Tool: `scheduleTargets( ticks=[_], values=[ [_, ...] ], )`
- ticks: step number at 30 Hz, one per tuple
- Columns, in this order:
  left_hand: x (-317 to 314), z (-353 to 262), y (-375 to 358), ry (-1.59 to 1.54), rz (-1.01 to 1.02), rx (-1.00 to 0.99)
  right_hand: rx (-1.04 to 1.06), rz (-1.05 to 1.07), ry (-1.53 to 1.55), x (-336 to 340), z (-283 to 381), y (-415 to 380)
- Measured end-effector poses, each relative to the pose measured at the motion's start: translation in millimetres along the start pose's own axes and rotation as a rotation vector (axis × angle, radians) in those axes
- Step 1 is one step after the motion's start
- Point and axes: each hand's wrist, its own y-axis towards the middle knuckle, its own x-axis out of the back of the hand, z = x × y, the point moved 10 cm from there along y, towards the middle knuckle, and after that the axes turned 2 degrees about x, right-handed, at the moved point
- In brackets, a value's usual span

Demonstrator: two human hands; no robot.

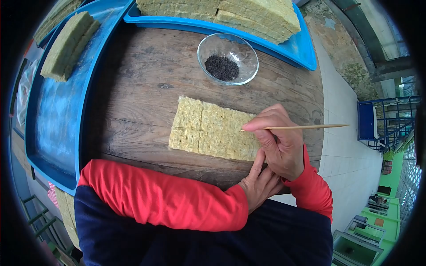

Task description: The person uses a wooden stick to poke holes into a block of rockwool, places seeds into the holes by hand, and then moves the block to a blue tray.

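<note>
A flat yellowish rockwool slab [211, 128] lies on the wooden table, scored into blocks with small holes in its top. My right hand [282, 146] pinches a thin wooden skewer [310, 127]; its short end is over the right part of the slab and its long end sticks out to the right. Below it, my left hand [261, 185] rests by the slab's lower right corner, fingers stretched out and partly hidden under my right hand. Beyond the slab stands a clear glass bowl [249, 66] holding small dark seeds [222, 67].
A blue tray [306, 53] at the back carries stacked rockwool slabs [262, 20]. Along the left runs another blue tray [53, 128] with a rockwool piece [70, 46] at its far end. A few dark specks dot the wooden table [137, 84].
</note>
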Motion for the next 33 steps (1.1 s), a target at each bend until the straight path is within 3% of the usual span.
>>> scheduleTargets(
  ticks=[21, 33],
  values=[
    [6.3, 3.5, 0.4, -0.026, -0.073, 0.027, -0.034, 0.062, 0.044, -3.2, -4.4, -1.0],
    [7.4, 4.4, 0.9, -0.009, -0.078, 0.027, -0.031, -0.025, 0.081, 4.9, -4.7, -4.4]
  ],
)
